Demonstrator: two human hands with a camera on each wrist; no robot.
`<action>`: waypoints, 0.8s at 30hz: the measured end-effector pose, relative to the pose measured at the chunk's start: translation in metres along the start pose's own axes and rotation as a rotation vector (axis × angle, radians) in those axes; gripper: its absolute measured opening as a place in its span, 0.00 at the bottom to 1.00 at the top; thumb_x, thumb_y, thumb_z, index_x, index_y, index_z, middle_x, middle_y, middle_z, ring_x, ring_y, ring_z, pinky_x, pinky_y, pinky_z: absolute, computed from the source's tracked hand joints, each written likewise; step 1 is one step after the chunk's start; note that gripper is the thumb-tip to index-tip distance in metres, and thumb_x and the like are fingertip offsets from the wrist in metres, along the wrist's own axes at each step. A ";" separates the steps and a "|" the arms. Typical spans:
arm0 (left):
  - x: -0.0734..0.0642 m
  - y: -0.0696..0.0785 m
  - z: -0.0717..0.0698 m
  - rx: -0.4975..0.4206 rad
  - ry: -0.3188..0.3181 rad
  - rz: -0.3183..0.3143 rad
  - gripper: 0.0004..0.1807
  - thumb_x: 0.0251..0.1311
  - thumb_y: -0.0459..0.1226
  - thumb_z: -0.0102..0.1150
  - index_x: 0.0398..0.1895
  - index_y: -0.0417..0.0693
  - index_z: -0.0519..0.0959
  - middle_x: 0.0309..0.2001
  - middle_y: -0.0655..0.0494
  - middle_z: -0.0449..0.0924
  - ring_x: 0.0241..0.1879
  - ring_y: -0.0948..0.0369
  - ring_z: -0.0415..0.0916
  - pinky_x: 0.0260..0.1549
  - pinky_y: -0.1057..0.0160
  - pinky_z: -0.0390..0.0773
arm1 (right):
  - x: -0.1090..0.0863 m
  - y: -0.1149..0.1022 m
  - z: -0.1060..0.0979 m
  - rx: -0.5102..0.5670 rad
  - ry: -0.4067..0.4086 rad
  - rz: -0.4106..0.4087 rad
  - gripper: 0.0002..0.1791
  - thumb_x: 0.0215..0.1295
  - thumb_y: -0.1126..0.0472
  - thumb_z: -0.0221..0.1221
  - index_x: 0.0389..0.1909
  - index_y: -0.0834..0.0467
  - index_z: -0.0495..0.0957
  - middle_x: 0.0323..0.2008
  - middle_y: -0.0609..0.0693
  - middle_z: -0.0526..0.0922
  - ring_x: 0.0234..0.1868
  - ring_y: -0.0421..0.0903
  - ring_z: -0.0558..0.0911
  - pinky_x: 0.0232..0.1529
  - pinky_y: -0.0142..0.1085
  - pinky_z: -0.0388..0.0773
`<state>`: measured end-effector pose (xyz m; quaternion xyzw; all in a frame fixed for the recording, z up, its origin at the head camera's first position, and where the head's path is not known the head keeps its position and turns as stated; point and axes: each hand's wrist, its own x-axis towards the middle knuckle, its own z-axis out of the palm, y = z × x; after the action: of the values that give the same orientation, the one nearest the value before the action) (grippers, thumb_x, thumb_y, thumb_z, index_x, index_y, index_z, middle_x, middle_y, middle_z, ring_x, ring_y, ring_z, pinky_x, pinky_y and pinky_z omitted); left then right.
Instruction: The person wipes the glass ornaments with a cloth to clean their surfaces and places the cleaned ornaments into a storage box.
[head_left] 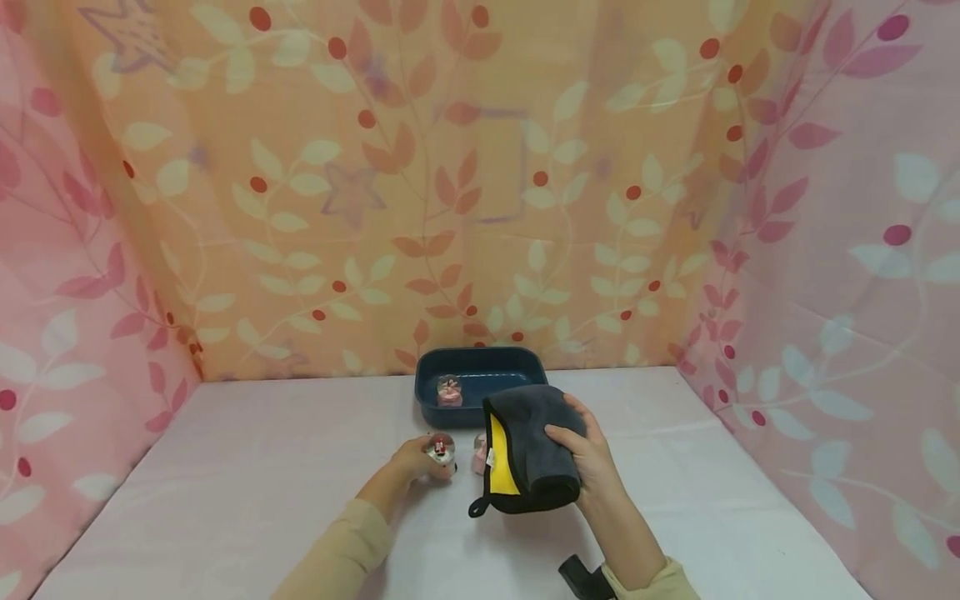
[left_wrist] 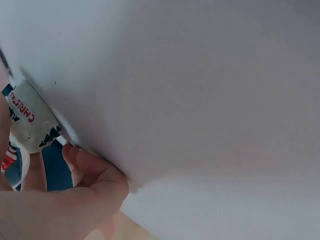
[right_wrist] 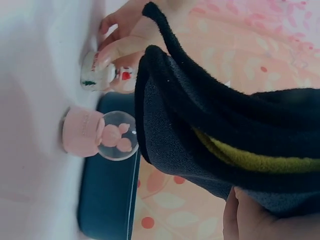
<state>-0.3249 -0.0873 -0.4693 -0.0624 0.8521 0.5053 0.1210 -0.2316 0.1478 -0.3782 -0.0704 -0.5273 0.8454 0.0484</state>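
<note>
My left hand [head_left: 412, 461] grips a small snow globe [head_left: 441, 450] with a white base and a red-and-white figure inside. Red lettering and dark trees show on that globe's base [left_wrist: 34, 117] in the left wrist view. My right hand [head_left: 598, 462] holds a folded dark grey cloth [head_left: 542, 442] with a yellow inner side, black edging and a hanging loop, raised above the table. Between the hands a pink snow globe [right_wrist: 82, 132] stands upright on the table; the cloth partly hides it in the head view.
Behind the hands a dark blue tray [head_left: 480, 417] stands near the back curtain [head_left: 420, 208], with another pink snow globe [head_left: 450, 392] inside. The table [head_left: 262, 500] has a white cover. Patterned pink curtains flank both sides. A black device [head_left: 585, 579] sits at the right wrist.
</note>
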 end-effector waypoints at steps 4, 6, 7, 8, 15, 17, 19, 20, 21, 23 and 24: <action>-0.002 -0.003 -0.001 -0.018 0.012 -0.009 0.38 0.39 0.27 0.76 0.59 0.38 0.74 0.53 0.37 0.75 0.51 0.43 0.70 0.57 0.44 0.66 | -0.001 0.002 0.004 0.007 0.008 0.008 0.35 0.63 0.75 0.54 0.70 0.57 0.54 0.69 0.59 0.55 0.54 0.47 0.73 0.48 0.33 0.78; -0.003 -0.003 -0.002 -0.061 0.017 -0.033 0.38 0.40 0.28 0.76 0.60 0.36 0.73 0.53 0.37 0.75 0.52 0.43 0.69 0.57 0.43 0.65 | -0.001 0.002 0.005 0.011 0.011 0.011 0.35 0.64 0.75 0.54 0.70 0.57 0.54 0.69 0.59 0.55 0.55 0.47 0.73 0.48 0.33 0.77; -0.004 -0.003 -0.003 -0.079 0.015 -0.037 0.37 0.41 0.28 0.76 0.59 0.35 0.74 0.52 0.37 0.75 0.52 0.43 0.69 0.57 0.42 0.65 | -0.001 0.002 0.005 0.014 0.012 0.012 0.35 0.64 0.75 0.54 0.70 0.57 0.54 0.69 0.59 0.56 0.55 0.47 0.73 0.48 0.33 0.77; -0.006 -0.002 -0.005 -0.093 0.016 -0.039 0.36 0.41 0.29 0.76 0.58 0.34 0.74 0.51 0.38 0.76 0.52 0.43 0.70 0.57 0.42 0.65 | -0.001 0.002 0.005 0.015 0.013 0.011 0.35 0.64 0.75 0.54 0.70 0.57 0.54 0.69 0.58 0.56 0.55 0.47 0.73 0.48 0.32 0.77; -0.020 0.004 -0.015 -0.092 0.004 0.036 0.28 0.42 0.31 0.75 0.49 0.30 0.77 0.43 0.42 0.79 0.47 0.47 0.73 0.52 0.43 0.70 | 0.001 0.001 0.002 0.010 0.033 -0.008 0.36 0.64 0.74 0.53 0.71 0.57 0.53 0.70 0.59 0.56 0.61 0.50 0.69 0.50 0.32 0.76; -0.026 0.007 -0.017 -0.090 -0.010 0.037 0.28 0.43 0.33 0.75 0.49 0.30 0.76 0.42 0.44 0.78 0.45 0.48 0.73 0.49 0.44 0.73 | 0.001 0.001 0.002 -0.004 0.042 -0.017 0.36 0.64 0.75 0.53 0.71 0.56 0.53 0.70 0.59 0.56 0.62 0.52 0.67 0.50 0.32 0.76; -0.031 0.009 -0.020 -0.091 -0.021 0.054 0.28 0.44 0.35 0.75 0.48 0.31 0.76 0.41 0.45 0.78 0.44 0.49 0.74 0.46 0.45 0.75 | 0.002 0.001 0.002 -0.023 0.047 -0.028 0.37 0.64 0.75 0.54 0.71 0.56 0.54 0.71 0.59 0.55 0.64 0.54 0.66 0.49 0.32 0.76; -0.033 0.011 -0.021 -0.090 -0.026 0.068 0.28 0.45 0.36 0.75 0.48 0.31 0.76 0.41 0.45 0.78 0.43 0.49 0.74 0.46 0.45 0.75 | 0.002 0.001 0.002 -0.036 0.049 -0.035 0.37 0.63 0.75 0.54 0.71 0.55 0.54 0.71 0.59 0.55 0.65 0.55 0.65 0.49 0.33 0.77; -0.036 0.013 -0.023 -0.090 -0.028 0.080 0.28 0.45 0.37 0.75 0.48 0.32 0.76 0.41 0.45 0.78 0.43 0.49 0.74 0.46 0.45 0.75 | 0.003 0.001 0.003 -0.052 0.051 -0.041 0.37 0.63 0.76 0.55 0.71 0.55 0.54 0.72 0.59 0.54 0.66 0.55 0.65 0.49 0.33 0.77; -0.043 0.019 -0.026 -0.091 -0.030 0.098 0.28 0.46 0.39 0.75 0.49 0.33 0.76 0.41 0.46 0.78 0.45 0.49 0.74 0.47 0.45 0.75 | 0.003 0.000 0.003 -0.093 0.052 -0.062 0.38 0.63 0.76 0.55 0.72 0.54 0.54 0.73 0.58 0.52 0.67 0.56 0.63 0.52 0.35 0.76; -0.047 0.022 -0.028 -0.096 -0.034 0.105 0.29 0.47 0.40 0.75 0.49 0.33 0.76 0.42 0.45 0.78 0.46 0.48 0.73 0.48 0.45 0.74 | 0.003 0.000 0.003 -0.118 0.054 -0.075 0.38 0.63 0.76 0.55 0.72 0.54 0.55 0.73 0.58 0.51 0.68 0.56 0.61 0.54 0.37 0.75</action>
<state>-0.2891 -0.1016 -0.4255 -0.0150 0.8267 0.5524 0.1057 -0.2352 0.1456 -0.3769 -0.0762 -0.5771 0.8081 0.0898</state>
